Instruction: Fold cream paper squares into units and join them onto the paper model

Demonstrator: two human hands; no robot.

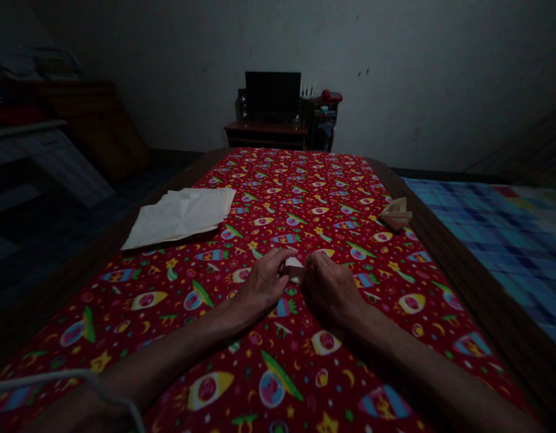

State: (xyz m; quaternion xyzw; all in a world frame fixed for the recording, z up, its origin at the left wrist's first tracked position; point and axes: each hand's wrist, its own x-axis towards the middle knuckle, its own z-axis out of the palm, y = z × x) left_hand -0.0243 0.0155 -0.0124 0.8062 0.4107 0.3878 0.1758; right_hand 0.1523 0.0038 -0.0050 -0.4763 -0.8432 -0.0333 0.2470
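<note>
Between my two hands is a small piece of folded white paper (294, 263), mostly covered by the fingers. My left hand (266, 278) pinches its left side between thumb and fingers. On the other side, my right hand (330, 282) is curled closed around the paper's right end. Both hands rest low over the red patterned cloth (282, 231). Further off to the left lies a stack of creased white paper sheets (179, 215). Toward the right edge of the cloth sits a small bundle of folded paper (396, 213).
A white cable (56, 376) crosses the lower left corner. Behind the cloth stand a dark monitor (273, 93) on a wooden desk (265, 129) and a red telephone (331, 95). Blue checked fabric (490, 234) lies to the right, a wooden cabinet (91, 126) to the left.
</note>
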